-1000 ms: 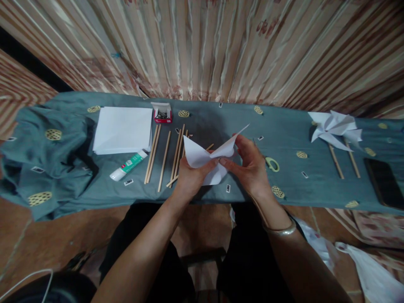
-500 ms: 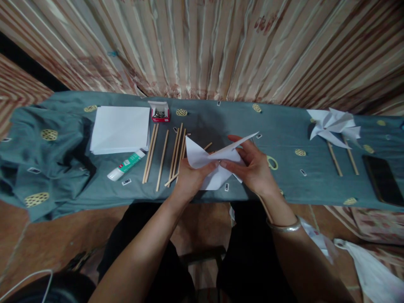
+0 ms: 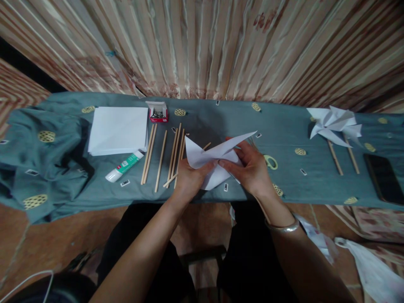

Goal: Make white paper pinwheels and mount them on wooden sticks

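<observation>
A white paper pinwheel (image 3: pixel 214 153) with folded blades is held just above the front of the table. My left hand (image 3: pixel 191 179) grips its left side, thumb pressed near the centre. On the other side my right hand (image 3: pixel 252 168) pinches it, its thumb meeting the left thumb at the middle and its fingers curled behind the blades. Whatever lies under the thumb tips is hidden. Several wooden sticks (image 3: pixel 161 162) lie left of my hands, one slanting behind the paper. Beside my right hand shows a yellow-green scissors handle (image 3: pixel 270 162).
A stack of white paper (image 3: pixel 118 130), a glue tube (image 3: pixel 124 166) and a small red box (image 3: pixel 158 114) of metal pins lie to the left. At the right are finished paper pinwheels on sticks (image 3: pixel 334 126) and a black phone (image 3: pixel 383 179). A curtain (image 3: pixel 202 50) hangs behind the table.
The right fingers have closed in slightly and the upper right blade has tipped a little lower. Both hands keep their hold on the paper.
</observation>
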Tool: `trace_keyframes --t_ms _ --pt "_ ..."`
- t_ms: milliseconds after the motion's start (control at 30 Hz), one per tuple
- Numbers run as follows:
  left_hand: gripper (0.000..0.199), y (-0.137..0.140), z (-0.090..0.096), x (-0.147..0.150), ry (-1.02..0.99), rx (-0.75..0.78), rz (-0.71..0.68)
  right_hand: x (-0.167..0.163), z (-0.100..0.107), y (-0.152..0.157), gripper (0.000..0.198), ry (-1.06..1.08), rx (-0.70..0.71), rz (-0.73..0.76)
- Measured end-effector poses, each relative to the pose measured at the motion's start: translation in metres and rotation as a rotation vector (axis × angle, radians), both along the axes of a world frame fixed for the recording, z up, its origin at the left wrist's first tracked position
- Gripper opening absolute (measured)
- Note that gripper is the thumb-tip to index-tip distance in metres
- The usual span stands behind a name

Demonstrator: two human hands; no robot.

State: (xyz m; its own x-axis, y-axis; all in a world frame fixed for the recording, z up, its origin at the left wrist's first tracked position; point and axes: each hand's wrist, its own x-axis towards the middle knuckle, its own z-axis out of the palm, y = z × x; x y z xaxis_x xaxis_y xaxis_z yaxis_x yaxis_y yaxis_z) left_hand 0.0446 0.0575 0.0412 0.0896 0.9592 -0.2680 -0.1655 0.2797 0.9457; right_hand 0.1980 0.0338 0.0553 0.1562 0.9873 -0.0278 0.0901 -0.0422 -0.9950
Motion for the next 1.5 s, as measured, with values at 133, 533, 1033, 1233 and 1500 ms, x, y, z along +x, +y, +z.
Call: trace_keyframes --t_ms 133,533,1033,1233,1500 --pt "0.026 0.001 0.000 0.000 0.011 0.005 0.012 0.000 -0.001 0.001 0.048 0.021 -0.020 0.009" --pt "0.023 0.003 0.000 -0.002 0.011 0.022 -0.013 0.000 -0.006 0.002 0.048 0.053 -0.038 0.004" --pt "0.024 0.006 -0.003 0.000 0.022 0.052 -0.017 0.000 -0.012 0.003 0.045 0.065 -0.014 -0.004" --pt "0.022 0.007 -0.004 0.000 0.074 0.079 -0.037 0.001 -0.014 0.003 0.043 0.075 -0.046 -0.001" --pt "0.019 0.008 -0.006 0.000 0.115 0.119 -0.048 0.002 -0.016 0.004 0.035 0.071 -0.061 -0.018"
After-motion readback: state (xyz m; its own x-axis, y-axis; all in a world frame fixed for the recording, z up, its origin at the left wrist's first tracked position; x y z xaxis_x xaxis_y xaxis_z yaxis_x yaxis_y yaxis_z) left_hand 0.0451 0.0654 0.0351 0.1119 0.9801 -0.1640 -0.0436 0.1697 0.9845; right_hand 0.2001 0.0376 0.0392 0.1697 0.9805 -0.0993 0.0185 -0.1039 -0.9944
